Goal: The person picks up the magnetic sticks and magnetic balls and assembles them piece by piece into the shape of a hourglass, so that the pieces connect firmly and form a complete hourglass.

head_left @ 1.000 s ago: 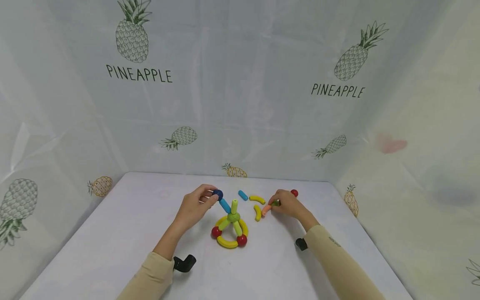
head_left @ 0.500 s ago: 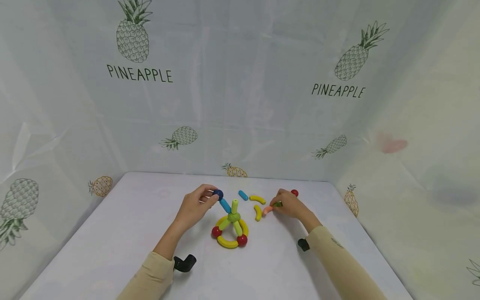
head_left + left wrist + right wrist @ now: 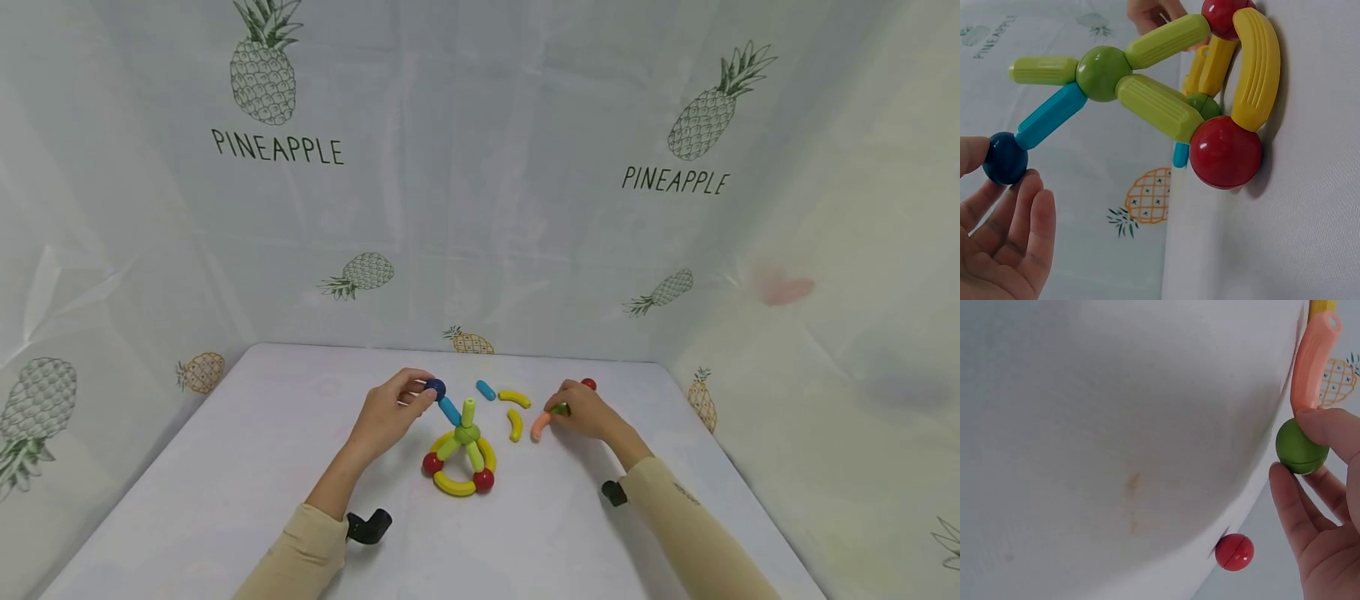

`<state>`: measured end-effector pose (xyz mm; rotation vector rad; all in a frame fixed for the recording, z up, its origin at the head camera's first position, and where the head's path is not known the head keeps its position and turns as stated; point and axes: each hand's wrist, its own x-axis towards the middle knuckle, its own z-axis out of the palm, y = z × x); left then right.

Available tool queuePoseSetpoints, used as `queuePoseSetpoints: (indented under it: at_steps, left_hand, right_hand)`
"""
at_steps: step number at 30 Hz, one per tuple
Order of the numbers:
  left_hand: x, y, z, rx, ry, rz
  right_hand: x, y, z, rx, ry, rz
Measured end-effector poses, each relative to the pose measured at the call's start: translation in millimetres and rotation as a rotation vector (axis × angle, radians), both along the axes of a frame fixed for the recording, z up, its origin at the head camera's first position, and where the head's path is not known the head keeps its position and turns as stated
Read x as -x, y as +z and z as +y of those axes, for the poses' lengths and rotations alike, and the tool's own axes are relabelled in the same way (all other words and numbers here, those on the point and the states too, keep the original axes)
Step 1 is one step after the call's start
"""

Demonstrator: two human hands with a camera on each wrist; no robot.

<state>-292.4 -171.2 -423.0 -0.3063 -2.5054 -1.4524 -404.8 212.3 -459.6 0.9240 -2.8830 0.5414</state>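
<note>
My left hand (image 3: 392, 412) pinches a dark blue ball (image 3: 1005, 159) between thumb and fingertips. A light blue rod (image 3: 1052, 116) joins that ball to the light green ball (image 3: 1104, 73) atop a magnetic stick-and-ball structure. Green rods slope down from this ball to red balls (image 3: 1225, 153), and yellow curved rods (image 3: 1257, 69) form the ring at the base. Another green rod (image 3: 468, 412) sticks up from the top. On the right, my right hand (image 3: 587, 412) pinches a darker green ball (image 3: 1300, 447). A salmon-pink curved rod (image 3: 1313, 362) has one end at this ball, beside the thumb.
Beyond the structure lie a loose blue rod (image 3: 486, 390) and two yellow curved rods, one farther back (image 3: 514, 399) and one nearer (image 3: 515, 425). A loose red ball (image 3: 1234, 552) sits behind my right hand. Pineapple-printed sheeting (image 3: 480, 183) surrounds the white table (image 3: 225, 500).
My right hand has shifted slightly right with the green ball. The pink curved rod has moved with it, farther from the nearer yellow rod. My left hand holds still.
</note>
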Motion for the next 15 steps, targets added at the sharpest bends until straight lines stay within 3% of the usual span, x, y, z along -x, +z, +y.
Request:
queuePoseSetpoints:
  at_steps: [8,15]
  left_hand:
    - [0.4,-0.4,1.2,0.003,0.008,-0.008]
    - [0.3,-0.8,1.3,-0.004,0.014,-0.008]
  right_hand:
    - [-2.4,-4.1,2.4,0.087,-0.101,-0.189]
    - [0.9,-7.4,1.1,0.129,-0.133,-0.185]
